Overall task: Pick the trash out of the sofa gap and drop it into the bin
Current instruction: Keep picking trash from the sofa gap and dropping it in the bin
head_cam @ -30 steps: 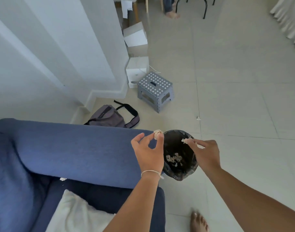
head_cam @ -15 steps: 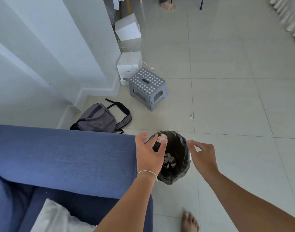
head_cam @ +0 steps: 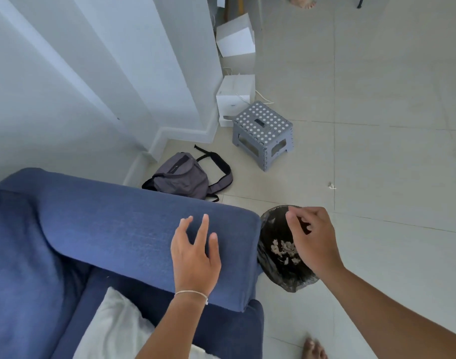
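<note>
Writing/labels: I can read none; the white boxes show only marks too small to make out.
Bin: small round bin lined with a black plastic bag (head_cam: 274, 257), on the floor tiles just beside the end of the sofa arm.
Bin contents: pale crumpled scraps of trash (head_cam: 282, 250) lying at the bottom of the liner.
Left hand: my left hand (head_cam: 195, 251) sits over the blue fabric sofa arm (head_cam: 123, 229), fingers spread loose, nothing in it; a thin white thread bracelet (head_cam: 191, 294) circles the wrist.
Right hand: my right hand (head_cam: 312, 239) is over the bin mouth, fingers curled downward; I cannot tell whether they pinch anything.
Sofa: the blue arm runs across the lower left, with a white cushion (head_cam: 115, 330) on the seat below it.
Loose scrap: one small pale bit (head_cam: 331, 186) on the tiles, well apart from the bin.
Surroundings: grey fabric backpack with black straps (head_cam: 182, 177) on the floor behind the sofa arm; grey folding step stool with white dots (head_cam: 263, 128) beyond it; two white boxes (head_cam: 234, 97) against the wall.
Obstruction: my right hand covers the right part of the bin opening.
Foot: my bare toes (head_cam: 313, 348) at the bottom edge.
</note>
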### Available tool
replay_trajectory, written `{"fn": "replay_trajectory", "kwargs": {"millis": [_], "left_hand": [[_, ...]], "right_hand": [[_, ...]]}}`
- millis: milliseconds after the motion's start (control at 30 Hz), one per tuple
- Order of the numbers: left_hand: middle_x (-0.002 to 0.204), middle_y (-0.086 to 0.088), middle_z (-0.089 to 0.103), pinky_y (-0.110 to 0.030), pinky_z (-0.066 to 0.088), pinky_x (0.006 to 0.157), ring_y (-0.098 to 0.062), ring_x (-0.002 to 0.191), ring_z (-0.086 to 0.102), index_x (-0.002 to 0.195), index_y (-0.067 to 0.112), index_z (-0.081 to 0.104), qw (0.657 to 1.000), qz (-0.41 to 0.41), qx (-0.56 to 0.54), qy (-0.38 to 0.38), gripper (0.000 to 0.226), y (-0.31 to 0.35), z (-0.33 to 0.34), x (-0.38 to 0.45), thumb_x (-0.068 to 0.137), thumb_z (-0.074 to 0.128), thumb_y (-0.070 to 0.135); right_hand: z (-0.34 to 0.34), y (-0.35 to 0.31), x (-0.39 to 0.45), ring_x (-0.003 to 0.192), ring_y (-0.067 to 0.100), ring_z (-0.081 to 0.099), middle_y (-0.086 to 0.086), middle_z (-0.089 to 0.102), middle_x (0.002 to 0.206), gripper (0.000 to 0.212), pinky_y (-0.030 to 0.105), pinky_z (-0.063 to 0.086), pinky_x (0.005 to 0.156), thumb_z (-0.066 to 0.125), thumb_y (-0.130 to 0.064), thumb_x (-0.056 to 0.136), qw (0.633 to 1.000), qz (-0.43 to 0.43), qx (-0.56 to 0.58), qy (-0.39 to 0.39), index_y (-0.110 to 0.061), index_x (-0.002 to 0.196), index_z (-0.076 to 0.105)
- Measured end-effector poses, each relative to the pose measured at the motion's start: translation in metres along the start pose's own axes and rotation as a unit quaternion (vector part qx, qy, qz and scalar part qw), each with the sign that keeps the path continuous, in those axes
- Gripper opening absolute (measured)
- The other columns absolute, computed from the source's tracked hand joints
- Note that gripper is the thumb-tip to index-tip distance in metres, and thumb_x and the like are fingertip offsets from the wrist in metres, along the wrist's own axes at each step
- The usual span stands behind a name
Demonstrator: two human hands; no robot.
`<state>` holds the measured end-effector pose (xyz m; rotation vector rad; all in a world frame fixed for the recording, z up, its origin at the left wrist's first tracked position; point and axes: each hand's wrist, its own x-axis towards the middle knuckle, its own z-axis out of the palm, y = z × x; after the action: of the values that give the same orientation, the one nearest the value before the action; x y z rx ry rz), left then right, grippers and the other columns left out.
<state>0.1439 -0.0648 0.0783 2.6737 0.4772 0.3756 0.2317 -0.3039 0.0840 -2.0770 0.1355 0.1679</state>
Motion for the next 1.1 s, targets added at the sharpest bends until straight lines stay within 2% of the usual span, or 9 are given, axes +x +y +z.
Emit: {"fn": "replay_trajectory", "kwargs": {"millis": [67,100,200,300,500,667,800,967,1100], "left_hand": [[0.150,-0.008,0.035,-0.051,0.038,0.111,-0.030,0.143,0.034,0.145,0.025,0.047,0.998,-0.065,-0.010,-0.013,0.048,-0.024,-0.016,-0.013,0.099,0.041,0.042],[0.152,-0.007,0.033,-0.049,0.036,0.113,-0.028,0.145,0.031,0.147,0.026,0.044,0.995,-0.096,-0.014,-0.015,0.052,-0.036,-0.023,-0.019,0.099,0.037,0.045],[0.157,-0.006,0.028,-0.046,0.031,0.117,-0.025,0.149,0.023,0.151,0.026,0.035,0.986,-0.163,-0.018,-0.017,0.060,-0.072,-0.041,-0.036,0.097,0.029,0.051],[0.159,-0.004,0.023,-0.046,0.029,0.118,-0.022,0.150,0.019,0.155,0.024,0.027,0.974,-0.222,-0.030,-0.025,0.062,-0.110,-0.055,-0.044,0.098,0.030,0.051],[0.159,-0.014,0.024,-0.043,0.028,0.118,-0.027,0.149,0.020,0.155,0.014,0.025,0.962,-0.272,-0.012,-0.023,0.062,-0.194,-0.078,-0.051,0.102,0.040,0.041],[0.158,-0.013,0.025,-0.041,0.024,0.119,-0.028,0.147,0.024,0.155,0.014,0.025,0.956,-0.292,0.003,-0.013,0.061,-0.259,-0.078,-0.050,0.102,0.038,0.041],[0.157,-0.016,0.026,-0.041,0.025,0.119,-0.030,0.145,0.029,0.154,0.015,0.027,0.954,-0.298,0.000,-0.023,0.060,-0.301,-0.065,-0.048,0.102,0.038,0.041],[0.157,-0.014,0.027,-0.039,0.026,0.118,-0.029,0.144,0.031,0.155,0.013,0.024,0.954,-0.290,0.017,-0.067,0.062,-0.336,-0.046,-0.030,0.102,0.038,0.040],[0.157,-0.006,0.024,-0.047,0.037,0.110,-0.032,0.139,0.035,0.155,0.015,0.019,0.926,-0.363,-0.031,-0.095,0.065,-0.349,-0.031,-0.008,0.099,0.044,0.037]], "right_hand": [[0.026,-0.026,-0.004,0.110,-0.004,0.054,-0.013,0.054,0.113,0.042,0.009,0.039,0.098,0.056,-0.054,0.092,0.996,-0.068,-0.028,-0.042,-0.027,0.120,0.073],[0.041,-0.040,-0.007,0.109,-0.004,0.053,-0.012,0.055,0.114,0.046,0.008,0.038,0.096,0.055,-0.055,0.092,0.991,-0.105,-0.042,-0.070,-0.026,0.123,0.072],[0.093,-0.080,-0.020,0.115,0.011,0.056,-0.006,0.060,0.120,0.055,0.028,0.044,0.101,0.053,-0.055,0.093,0.953,-0.242,-0.107,-0.149,-0.019,0.132,0.068],[0.153,-0.114,-0.037,0.128,0.018,0.055,-0.001,0.061,0.132,0.058,0.040,0.042,0.108,0.052,-0.053,0.094,0.902,-0.340,-0.173,-0.203,-0.018,0.139,0.063],[0.269,-0.163,-0.056,0.146,0.026,0.042,0.004,0.052,0.152,0.063,0.044,0.032,0.119,0.054,-0.050,0.096,0.777,-0.489,-0.301,-0.258,-0.017,0.150,0.050],[0.336,-0.179,-0.049,0.154,0.028,0.029,0.006,0.038,0.163,0.072,0.052,0.020,0.125,0.040,-0.056,0.097,0.743,-0.510,-0.364,-0.235,-0.016,0.157,0.038],[0.359,-0.173,-0.049,0.157,0.030,0.018,0.006,0.023,0.170,0.079,0.061,0.012,0.124,0.032,-0.068,0.095,0.709,-0.504,-0.449,-0.204,-0.026,0.161,0.026],[0.364,-0.171,-0.047,0.158,0.034,0.012,0.004,0.016,0.172,0.086,0.063,0.012,0.123,0.035,-0.075,0.089,0.703,-0.487,-0.480,-0.195,-0.033,0.162,0.019],[0.368,-0.162,-0.042,0.158,0.034,0.014,0.004,0.018,0.171,0.086,0.062,0.014,0.122,0.040,-0.073,0.087,0.708,-0.500,-0.468,-0.174,-0.033,0.161,0.023]]}}
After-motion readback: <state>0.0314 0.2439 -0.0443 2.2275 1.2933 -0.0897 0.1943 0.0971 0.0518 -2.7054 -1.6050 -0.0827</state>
